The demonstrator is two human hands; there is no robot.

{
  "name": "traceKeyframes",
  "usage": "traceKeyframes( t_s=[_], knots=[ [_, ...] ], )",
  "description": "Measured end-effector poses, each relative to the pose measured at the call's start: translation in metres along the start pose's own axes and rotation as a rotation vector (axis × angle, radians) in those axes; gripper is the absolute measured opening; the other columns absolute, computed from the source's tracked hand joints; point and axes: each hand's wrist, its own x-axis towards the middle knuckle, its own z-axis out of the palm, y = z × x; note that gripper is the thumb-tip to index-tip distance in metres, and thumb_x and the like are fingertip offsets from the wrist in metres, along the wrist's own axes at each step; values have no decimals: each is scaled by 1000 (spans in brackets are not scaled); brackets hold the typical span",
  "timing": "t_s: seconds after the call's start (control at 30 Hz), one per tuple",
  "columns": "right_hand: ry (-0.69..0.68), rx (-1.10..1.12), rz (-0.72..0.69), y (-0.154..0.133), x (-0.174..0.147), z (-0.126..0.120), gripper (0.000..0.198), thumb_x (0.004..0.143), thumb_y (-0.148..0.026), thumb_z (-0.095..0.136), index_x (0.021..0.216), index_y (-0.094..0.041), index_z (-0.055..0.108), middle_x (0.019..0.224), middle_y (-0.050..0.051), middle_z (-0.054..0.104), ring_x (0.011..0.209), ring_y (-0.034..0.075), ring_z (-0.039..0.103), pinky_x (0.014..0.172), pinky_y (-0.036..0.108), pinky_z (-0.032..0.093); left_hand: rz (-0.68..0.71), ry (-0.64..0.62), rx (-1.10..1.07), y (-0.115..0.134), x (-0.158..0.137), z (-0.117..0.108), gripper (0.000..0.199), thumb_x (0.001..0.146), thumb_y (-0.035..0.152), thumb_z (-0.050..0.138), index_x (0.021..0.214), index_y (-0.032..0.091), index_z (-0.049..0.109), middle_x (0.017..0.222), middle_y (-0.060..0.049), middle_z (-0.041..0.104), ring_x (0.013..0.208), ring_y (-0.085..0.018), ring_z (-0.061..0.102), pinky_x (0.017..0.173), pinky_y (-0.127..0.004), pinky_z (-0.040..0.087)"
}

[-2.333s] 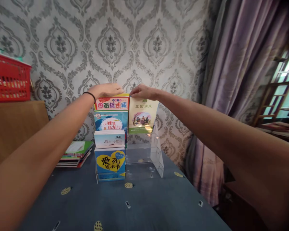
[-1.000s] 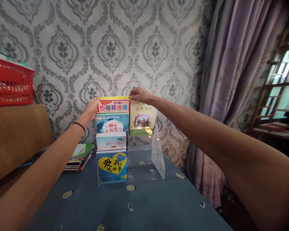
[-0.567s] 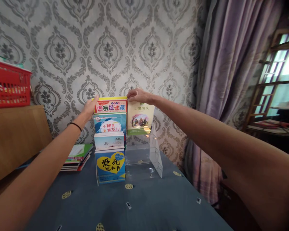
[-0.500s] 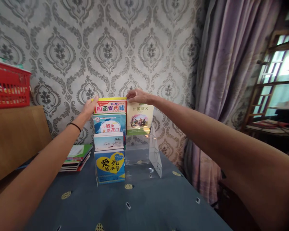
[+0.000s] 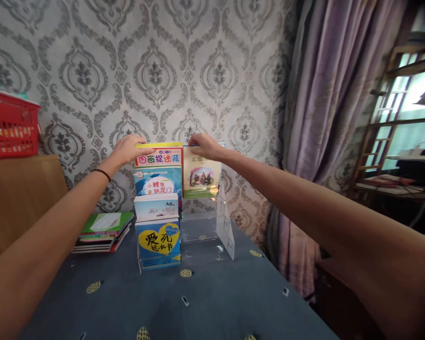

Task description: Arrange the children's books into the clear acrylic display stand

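A clear tiered display rack [image 5: 226, 226] stands on the table with books in its left column and one in its top right tier. My left hand [image 5: 129, 148] is closed at the top left corner of a pink and yellow book [image 5: 159, 158], thumb in front of the cover. The fingers of my right hand [image 5: 206, 145] are curled over the top edge of a cream book [image 5: 201, 179] with a green bottom band, covering part of its title. Below the pink book, in lower tiers, stand a teal book [image 5: 156, 182], a pale blue book [image 5: 156, 208] and a blue book with a yellow heart [image 5: 159, 245].
A stack of books [image 5: 104, 229] lies left of the rack on the dark patterned tablecloth [image 5: 212, 302]. Farther left, a red basket [image 5: 12, 125] rests on a wooden box [image 5: 24, 203]. Wallpaper [image 5: 127, 71] backs the table; a purple curtain [image 5: 326, 118] hangs at the right.
My left hand has moved inward over the pink book's top corner, its thumb now farther across the cover. My right hand has shifted slightly right along the cream book's top. The view has shifted slightly.
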Motion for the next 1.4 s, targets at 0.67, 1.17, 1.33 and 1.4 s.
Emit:
traceKeyframes(
  t_s=[0.67, 1.17, 1.33, 1.4],
  knots=[
    [37, -15, 44, -7, 4, 6, 18, 71, -11, 57, 82, -15, 70, 89, 8, 69, 84, 23, 58, 76, 31, 44, 45, -46, 141, 36, 29, 13, 40, 82, 64, 62, 73, 24, 68, 75, -3, 68, 75, -23, 60, 60, -31, 32],
    [38, 54, 21, -7, 3, 9, 42, 75, -15, 61, 117, -12, 64, 109, 11, 68, 96, 25, 59, 81, 32, 45, 128, -236, 124, 45, 34, 1, 41, 84, 62, 54, 85, 23, 67, 80, -4, 68, 68, -21, 58, 56, -29, 31],
    [-31, -25, -41, -4, 9, 11, 38, 72, -13, 60, 109, -13, 71, 106, 10, 69, 98, 26, 60, 89, 33, 44, 172, -224, 142, 49, 34, 4, 38, 88, 58, 51, 86, 23, 66, 82, -4, 68, 72, -21, 58, 57, -28, 30],
    [-29, -27, -32, -5, 9, 11, 38, 72, -13, 59, 108, -12, 71, 105, 10, 70, 97, 25, 60, 87, 33, 44, 185, -222, 146, 49, 35, 4, 36, 89, 55, 50, 85, 23, 65, 82, -4, 68, 73, -20, 58, 57, -28, 30]
  ],
)
